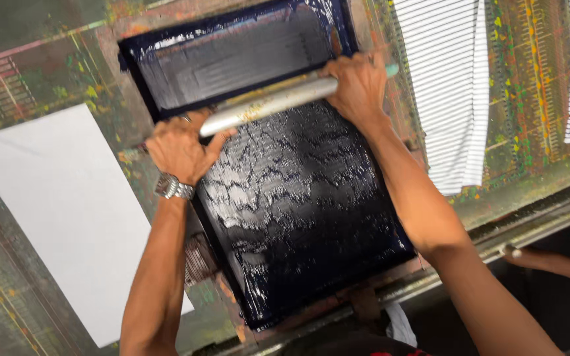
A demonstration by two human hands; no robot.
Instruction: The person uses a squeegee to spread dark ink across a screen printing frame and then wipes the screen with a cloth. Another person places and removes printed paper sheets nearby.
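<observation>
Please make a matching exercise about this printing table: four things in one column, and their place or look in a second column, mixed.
1. squeegee
2. wristwatch
3. striped cloth
4. plain white sheet

A. on the left wrist
B. lying to the right of the screen frame
C. held by the left hand and the right hand
D. lying to the left of the screen frame

Pairs: 1-C, 2-A, 3-B, 4-D

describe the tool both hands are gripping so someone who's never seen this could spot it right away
Start at the big dark printing screen, wet with glossy black ink, in the middle of the paint-stained table. Across its upper part lies a long squeegee, held by the left hand and the right hand. Its pale silvery bar stands out from the black ink all around.
</observation>
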